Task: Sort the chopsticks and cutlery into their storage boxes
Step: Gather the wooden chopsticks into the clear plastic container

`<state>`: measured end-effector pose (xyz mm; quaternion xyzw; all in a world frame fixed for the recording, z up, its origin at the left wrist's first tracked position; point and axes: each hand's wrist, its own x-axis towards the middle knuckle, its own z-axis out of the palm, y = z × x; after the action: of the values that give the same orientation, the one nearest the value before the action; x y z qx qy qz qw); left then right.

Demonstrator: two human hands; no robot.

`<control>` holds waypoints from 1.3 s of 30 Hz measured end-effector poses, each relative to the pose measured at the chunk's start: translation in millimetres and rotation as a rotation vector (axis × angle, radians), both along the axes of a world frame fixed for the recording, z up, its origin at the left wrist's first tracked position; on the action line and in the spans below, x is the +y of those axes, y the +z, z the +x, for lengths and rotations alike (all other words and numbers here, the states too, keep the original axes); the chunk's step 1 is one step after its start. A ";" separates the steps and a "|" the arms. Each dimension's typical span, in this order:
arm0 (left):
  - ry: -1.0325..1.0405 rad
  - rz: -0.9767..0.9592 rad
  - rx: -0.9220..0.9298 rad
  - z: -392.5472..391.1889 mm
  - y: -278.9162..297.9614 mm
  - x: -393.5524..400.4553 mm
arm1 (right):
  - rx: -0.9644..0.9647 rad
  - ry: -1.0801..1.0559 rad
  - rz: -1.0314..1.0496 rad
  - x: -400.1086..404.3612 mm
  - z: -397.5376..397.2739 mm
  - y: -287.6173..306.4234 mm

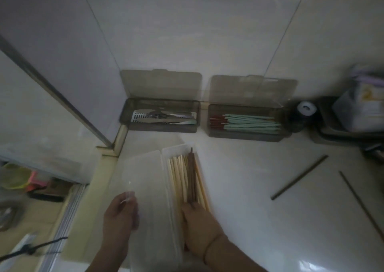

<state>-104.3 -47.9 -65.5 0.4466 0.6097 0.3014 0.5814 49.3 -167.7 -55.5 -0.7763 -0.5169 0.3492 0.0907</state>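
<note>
We find the right hand [199, 230] clenched in a grip on dark chopsticks [191, 178] lying in the clear box [178, 149], the left hand [122, 213] pinching its lid [139, 188]; next, two loose chopsticks [299, 177] await collection from the counter [270, 219].

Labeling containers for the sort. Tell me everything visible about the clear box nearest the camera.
The clear box is a long translucent plastic tray, open, with its lid lying flat at its left. It sits on the pale counter, lengthwise away from the camera. Inside lie pale chopsticks and a few dark ones. The right hand is at the chopsticks' near ends; the left hand holds the lid's near edge.
</note>
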 end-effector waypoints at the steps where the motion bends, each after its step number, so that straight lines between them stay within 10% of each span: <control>1: -0.011 0.010 -0.002 -0.3 -0.6 0.2 | 0.022 0.026 0.022 -2.8 0.8 3.9; 8: -0.084 0.076 0.014 6.8 3.1 6.5 | -0.145 -0.619 0.428 -55.6 111.4 36.9; 13: -0.101 0.058 -0.022 8.3 3.3 5.9 | -0.320 -1.034 -0.114 -113.0 251.2 -0.5; 25: -0.148 0.112 -0.023 28.2 14.6 -6.1 | -0.383 -0.917 -0.284 -92.6 212.6 13.8; 33: -0.168 0.121 -0.006 43.8 18.0 -16.4 | -0.146 -0.685 0.737 -59.5 89.6 90.4; 39: -0.177 0.099 -0.054 50.3 17.4 -16.4 | -0.097 -0.355 0.275 -16.6 41.3 37.5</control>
<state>-54.0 -64.3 -48.0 0.5188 0.5363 0.2905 0.5990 90.6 -184.3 -18.0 -0.8513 -0.4185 0.2164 0.2309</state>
